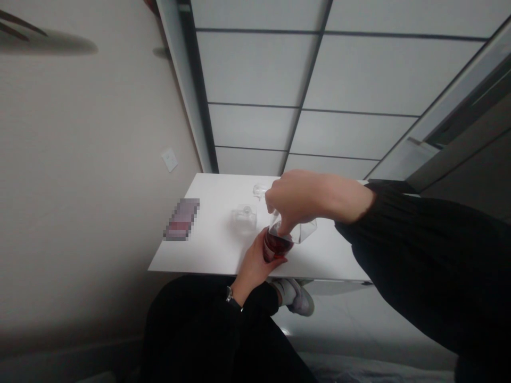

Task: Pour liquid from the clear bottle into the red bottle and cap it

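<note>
Pale wall [80, 159] at far left; white table [211, 250] beside it bears a pixelated flat object [181, 219] and two clear glass bottles [244, 218]. Left hand [253, 260] wraps closed around a tilted glass vessel of red liquid [276, 244], near the table's edge. Right hand [305, 205] curls over its upper end, partly hiding it, hold unclear; a clear square glass shape [307, 232] lies just right, connection to the vessel indeterminate.

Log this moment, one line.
left hand: holds glass bottle of red liquid | right hand: over its top | nearby: clear bottle
</note>
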Action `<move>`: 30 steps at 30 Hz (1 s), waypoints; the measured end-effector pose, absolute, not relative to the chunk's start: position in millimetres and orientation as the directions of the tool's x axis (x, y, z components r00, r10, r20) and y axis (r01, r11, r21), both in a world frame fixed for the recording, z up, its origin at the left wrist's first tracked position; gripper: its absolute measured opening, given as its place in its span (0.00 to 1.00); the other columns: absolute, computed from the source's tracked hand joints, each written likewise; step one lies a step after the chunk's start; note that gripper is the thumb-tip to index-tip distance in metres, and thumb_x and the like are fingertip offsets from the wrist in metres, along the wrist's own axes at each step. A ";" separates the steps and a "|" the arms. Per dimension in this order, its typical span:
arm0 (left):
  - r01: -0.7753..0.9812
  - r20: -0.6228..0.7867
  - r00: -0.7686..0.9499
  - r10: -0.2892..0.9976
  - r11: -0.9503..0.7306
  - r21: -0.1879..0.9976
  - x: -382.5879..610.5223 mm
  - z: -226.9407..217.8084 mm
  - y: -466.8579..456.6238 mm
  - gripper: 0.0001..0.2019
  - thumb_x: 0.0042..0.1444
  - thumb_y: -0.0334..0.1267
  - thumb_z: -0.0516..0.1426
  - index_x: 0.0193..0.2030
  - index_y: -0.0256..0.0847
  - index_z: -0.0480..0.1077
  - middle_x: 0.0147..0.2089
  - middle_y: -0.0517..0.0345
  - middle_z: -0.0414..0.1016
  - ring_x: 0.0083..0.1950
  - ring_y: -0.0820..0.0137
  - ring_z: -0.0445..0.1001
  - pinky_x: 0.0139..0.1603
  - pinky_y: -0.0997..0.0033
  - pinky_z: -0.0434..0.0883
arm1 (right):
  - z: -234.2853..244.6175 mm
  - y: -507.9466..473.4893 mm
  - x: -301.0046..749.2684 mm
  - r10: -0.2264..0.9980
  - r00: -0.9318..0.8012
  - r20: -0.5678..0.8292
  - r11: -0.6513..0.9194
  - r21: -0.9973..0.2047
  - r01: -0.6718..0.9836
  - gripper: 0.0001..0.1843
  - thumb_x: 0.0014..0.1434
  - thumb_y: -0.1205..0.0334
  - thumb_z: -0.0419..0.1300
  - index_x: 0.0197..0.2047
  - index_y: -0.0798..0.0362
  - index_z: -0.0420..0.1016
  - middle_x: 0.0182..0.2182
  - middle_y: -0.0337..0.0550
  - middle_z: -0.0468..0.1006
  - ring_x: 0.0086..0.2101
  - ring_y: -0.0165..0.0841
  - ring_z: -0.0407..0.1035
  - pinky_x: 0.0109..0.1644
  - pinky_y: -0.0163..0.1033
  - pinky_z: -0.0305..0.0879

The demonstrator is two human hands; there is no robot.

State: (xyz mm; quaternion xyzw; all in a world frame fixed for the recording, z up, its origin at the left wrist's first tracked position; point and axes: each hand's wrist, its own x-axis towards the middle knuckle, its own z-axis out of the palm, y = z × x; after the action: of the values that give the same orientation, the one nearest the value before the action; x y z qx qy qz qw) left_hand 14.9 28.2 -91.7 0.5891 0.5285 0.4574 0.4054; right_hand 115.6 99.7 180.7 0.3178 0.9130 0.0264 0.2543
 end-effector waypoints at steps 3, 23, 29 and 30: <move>0.255 0.111 0.026 0.994 -0.114 0.960 15.3 -92.1 28.7 0.41 0.51 0.38 0.75 0.69 0.44 0.64 0.64 0.46 0.78 0.65 0.49 0.76 0.68 0.47 0.70 | 180.3 99.5 115.0 0.599 -0.667 -0.444 0.794 0.224 0.565 0.25 0.56 0.53 0.74 0.55 0.55 0.86 0.42 0.55 0.88 0.43 0.50 0.82 0.43 0.46 0.70; 0.225 0.122 0.028 0.992 -0.126 0.966 15.7 -91.6 29.3 0.40 0.51 0.37 0.74 0.68 0.44 0.65 0.64 0.45 0.77 0.67 0.49 0.74 0.69 0.46 0.70 | 159.0 113.5 124.5 0.573 -0.783 -0.242 0.816 0.082 0.572 0.15 0.40 0.57 0.82 0.32 0.50 0.88 0.24 0.45 0.83 0.33 0.48 0.80 0.40 0.48 0.70; 0.244 0.111 0.028 0.993 -0.114 0.963 15.9 -89.6 28.4 0.41 0.51 0.36 0.74 0.69 0.44 0.63 0.66 0.44 0.76 0.67 0.48 0.74 0.69 0.45 0.69 | 163.2 109.9 124.2 0.576 -0.780 -0.245 0.816 0.120 0.565 0.17 0.40 0.56 0.81 0.34 0.51 0.89 0.25 0.45 0.84 0.30 0.45 0.80 0.36 0.45 0.69; 0.241 0.109 0.028 0.994 -0.113 0.964 16.0 -89.0 28.4 0.41 0.51 0.35 0.74 0.69 0.44 0.63 0.66 0.44 0.76 0.68 0.48 0.74 0.69 0.45 0.69 | 165.4 107.9 123.1 0.584 -0.768 -0.262 0.810 0.134 0.571 0.17 0.41 0.56 0.81 0.35 0.51 0.89 0.26 0.46 0.85 0.31 0.46 0.80 0.36 0.46 0.69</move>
State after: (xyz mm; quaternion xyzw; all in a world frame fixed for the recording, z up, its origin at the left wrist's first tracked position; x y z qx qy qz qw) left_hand 16.0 28.4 -89.0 0.5881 0.5248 0.4589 0.4101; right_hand 123.1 107.9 165.4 0.3071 0.9400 0.0232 0.1468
